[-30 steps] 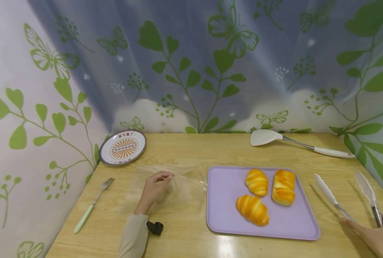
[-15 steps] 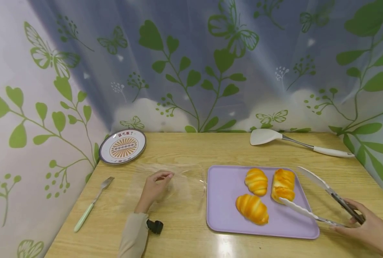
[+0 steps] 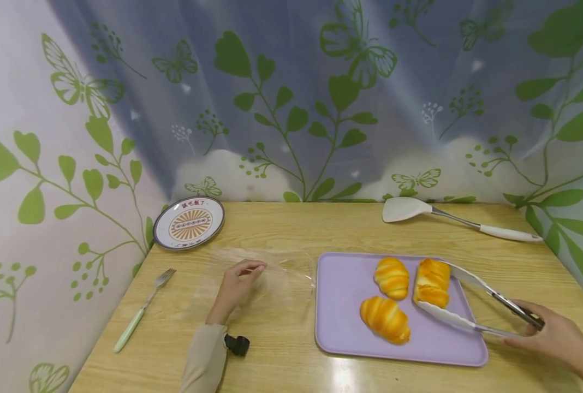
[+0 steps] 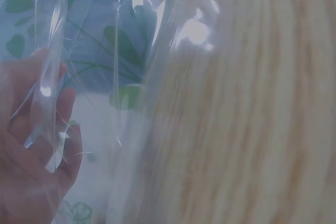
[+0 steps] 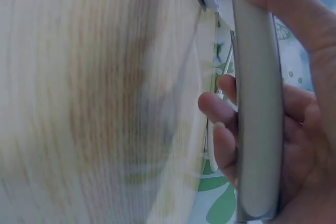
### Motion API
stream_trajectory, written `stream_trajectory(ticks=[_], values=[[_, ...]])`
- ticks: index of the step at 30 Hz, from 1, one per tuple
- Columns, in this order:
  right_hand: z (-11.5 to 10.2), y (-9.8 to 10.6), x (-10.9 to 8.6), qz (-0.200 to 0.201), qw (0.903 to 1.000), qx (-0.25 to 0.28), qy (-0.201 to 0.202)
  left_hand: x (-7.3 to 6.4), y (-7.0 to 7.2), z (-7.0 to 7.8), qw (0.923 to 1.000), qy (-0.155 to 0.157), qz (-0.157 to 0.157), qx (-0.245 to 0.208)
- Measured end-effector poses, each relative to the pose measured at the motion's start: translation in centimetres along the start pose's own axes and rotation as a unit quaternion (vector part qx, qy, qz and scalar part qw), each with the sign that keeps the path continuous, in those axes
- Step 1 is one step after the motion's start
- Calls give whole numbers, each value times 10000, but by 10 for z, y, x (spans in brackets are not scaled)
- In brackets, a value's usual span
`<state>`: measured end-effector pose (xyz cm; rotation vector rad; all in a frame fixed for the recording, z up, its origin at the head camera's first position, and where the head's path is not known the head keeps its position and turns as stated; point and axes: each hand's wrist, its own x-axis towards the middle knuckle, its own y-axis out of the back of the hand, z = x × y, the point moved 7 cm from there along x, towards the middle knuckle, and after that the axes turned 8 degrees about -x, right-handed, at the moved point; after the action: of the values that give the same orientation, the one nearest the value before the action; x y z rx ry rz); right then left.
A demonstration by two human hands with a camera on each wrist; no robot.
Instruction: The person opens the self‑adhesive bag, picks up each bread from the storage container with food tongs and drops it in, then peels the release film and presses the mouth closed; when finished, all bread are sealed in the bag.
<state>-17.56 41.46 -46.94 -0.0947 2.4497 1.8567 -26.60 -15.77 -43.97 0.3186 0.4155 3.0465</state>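
Observation:
My right hand (image 3: 549, 338) grips a pair of metal tongs (image 3: 510, 304) with pale scalloped tips. The tong arms are spread on either side of a rectangular bread roll (image 3: 432, 284) at the right of a lilac tray (image 3: 340, 311); whether they touch it I cannot tell. Two croissants (image 3: 391, 278) lie on the tray too. To the tray's left, my left hand (image 3: 236, 286) holds a clear plastic bag (image 3: 286, 278) above the table. In the left wrist view the transparent film (image 4: 52, 51) passes across the bent fingers. One tong handle (image 5: 257, 103) fills the palm in the right wrist view.
A fork with a green handle (image 3: 130, 330) lies at the left. The patterned plate (image 3: 188, 224) sits at the back left corner, and a white spatula (image 3: 404, 209) lies along the back right. A printed curtain (image 3: 281, 136) rises behind the wooden table (image 3: 281, 224).
My right hand has carried the tongs leftward from the table's right side, bringing the spread tips over the tray and around the bread roll. The left hand and the bag have stayed in place.

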Motion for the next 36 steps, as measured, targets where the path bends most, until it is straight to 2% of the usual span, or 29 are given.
stream_trajectory(ticks=[2,6,9,13,18,24,28,31,35,36], values=[[0,0,0,-98,9999,57,-130,1,-1,-1,10000,-86,-10,-7],[-2,0,-2,-280,9985,236,-413,6,-2,-18,9998,-193,30,16],[-7,3,-6,-177,9975,359,-582,9,-3,-30,9997,-224,43,31],[-28,11,-7,108,9969,533,-565,9,-4,-29,9991,-417,18,44],[-78,16,-3,366,9956,865,-60,10,-5,-26,9985,-541,-8,70],[-152,15,10,621,9883,1028,939,9,-5,-24,9984,-551,-85,68],[-191,12,22,444,9835,952,1476,9,-2,-22,9982,-581,-145,0],[-211,8,32,172,9812,917,1689,4,-2,-4,9976,-648,-206,-105],[-227,-1,44,-319,9800,986,1698,-2,-1,20,9967,-750,-287,-121],[-230,-3,47,-395,9793,991,1719,-2,-1,20,9967,-751,-293,-130]])
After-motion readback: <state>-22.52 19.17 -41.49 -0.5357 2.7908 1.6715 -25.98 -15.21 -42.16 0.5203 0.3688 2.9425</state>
